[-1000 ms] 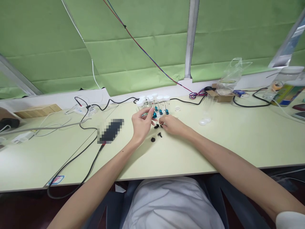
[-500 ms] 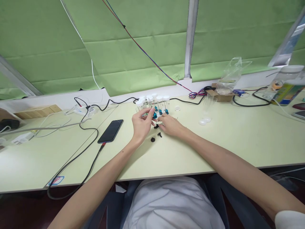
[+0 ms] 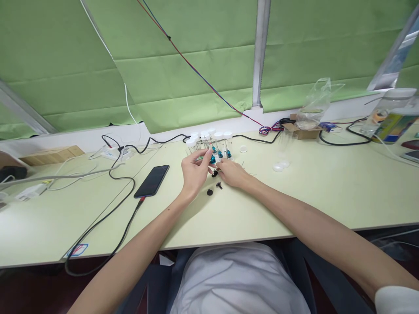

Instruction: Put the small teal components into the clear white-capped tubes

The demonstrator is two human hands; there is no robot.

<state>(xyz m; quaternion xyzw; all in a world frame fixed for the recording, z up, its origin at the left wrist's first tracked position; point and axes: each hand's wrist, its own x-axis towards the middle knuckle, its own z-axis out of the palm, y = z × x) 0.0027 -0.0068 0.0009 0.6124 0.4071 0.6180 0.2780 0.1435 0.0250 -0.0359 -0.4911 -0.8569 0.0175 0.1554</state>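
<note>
My left hand (image 3: 195, 172) is closed, thumb and fingers pinched together beside a small teal piece (image 3: 212, 160). What lies between the fingertips is too small to make out. Close by on the right, my right hand (image 3: 233, 172) has its fingers curled together, their tips hidden from me. Just below the fingertips is a small black part (image 3: 214, 173). Nearer to me lie a round black piece (image 3: 210, 192) and a black T-shaped piece (image 3: 219, 186). Behind both hands stand several clear tubes with white caps (image 3: 218, 136), with teal pieces (image 3: 228, 154) among them.
A black phone (image 3: 152, 181) on a cable lies left of my hands. To the right are a clear tube (image 3: 288, 139), white caps (image 3: 280, 166) and a cardboard box (image 3: 304, 132). Wooden blocks (image 3: 52, 155) stand at the back left. Black cables (image 3: 131, 176) cross the table (image 3: 262, 209).
My right hand shifts very slightly near the left fingertips. The left hand keeps its pinch, and the pieces on the table stay in place.
</note>
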